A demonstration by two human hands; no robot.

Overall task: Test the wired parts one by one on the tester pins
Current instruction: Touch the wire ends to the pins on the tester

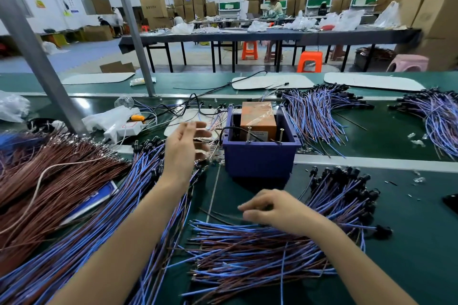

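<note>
The left hand (184,143) is raised at the centre of the frame, just left of the blue box (260,158). Its fingers are loosely spread and blurred, and I cannot tell whether a wire lies between them. The right hand (277,208) sits lower, right of centre. Its fingers curl down with the tips drawn together, pinching thin wire ends at the top of the near heap of wired parts (247,255).

The blue box stands on the green table (409,242) in mid-frame. Inside it are 1 orange block (257,118) wrapped in clear film and 2 upright metal tester pins, 1 to the left (249,134) and 1 to the right (281,135).

There are 5 heaps of blue-and-brown wired parts:
- the near heap under the right hand
- 1 long heap (99,230) running to the lower left
- 1 heap with black ends (347,193) just right of the right hand
- 1 heap (317,111) above and right of the box
- 1 heap (436,118) at the right edge

1 heap of plain brown wires (49,175) lies at the left edge. 3 white pads lie along the far side of the table: (96,78), (272,81), (371,81).
</note>
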